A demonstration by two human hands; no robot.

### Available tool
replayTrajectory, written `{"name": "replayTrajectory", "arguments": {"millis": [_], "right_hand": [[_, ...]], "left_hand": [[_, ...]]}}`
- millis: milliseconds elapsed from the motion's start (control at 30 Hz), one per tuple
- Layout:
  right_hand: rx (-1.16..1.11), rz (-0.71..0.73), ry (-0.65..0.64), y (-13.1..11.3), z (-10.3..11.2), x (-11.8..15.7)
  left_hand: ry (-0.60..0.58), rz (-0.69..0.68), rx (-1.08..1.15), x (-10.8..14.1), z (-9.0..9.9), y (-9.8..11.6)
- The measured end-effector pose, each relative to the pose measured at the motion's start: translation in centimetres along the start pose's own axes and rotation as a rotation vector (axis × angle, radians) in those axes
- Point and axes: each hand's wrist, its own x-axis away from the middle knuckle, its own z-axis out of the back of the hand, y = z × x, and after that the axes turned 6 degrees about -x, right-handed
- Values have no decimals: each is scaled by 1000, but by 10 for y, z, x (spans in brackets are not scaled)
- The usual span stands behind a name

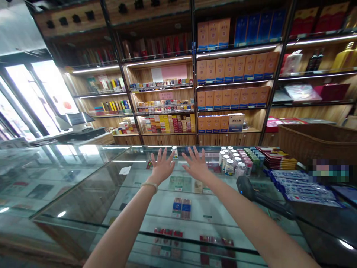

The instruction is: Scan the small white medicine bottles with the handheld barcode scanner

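"Hands?"
"Two: left hand point(162, 166) and right hand point(196, 165), fingers spread wide, both empty"
"The bottle point(174, 153)?"
"One, twelve o'clock between them, near the left fingertips; label too small to read"
"Elsewhere?"
"Four blue boxes point(253, 29) high at one o'clock, one scanner point(247, 188) at four, brands unreadable"

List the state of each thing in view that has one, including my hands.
Left hand: open, fingers spread, empty.
Right hand: open, fingers spread, empty.
Lone small bottle: upright, capped.
White-capped bottles: upright, capped, grouped.
Handheld scanner: not held, blue light on.
Shelf strip lights: lit.
Wicker basket: open-topped, contents hidden.
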Motion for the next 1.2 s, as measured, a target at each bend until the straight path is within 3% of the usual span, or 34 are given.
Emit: {"name": "replayTrajectory", "arguments": {"millis": [400, 800, 967, 1200], "right_hand": [[95, -36, 128, 31, 53, 71], [167, -132, 244, 74, 99, 113], [223, -167, 267, 101, 107, 132], [283, -215, 290, 134, 109, 150]], "left_hand": [[96, -98, 68, 16, 40, 57], [191, -62, 228, 13, 76, 128], [228, -78, 250, 15, 80, 157], [243, -64, 284, 15, 71, 195]]}}
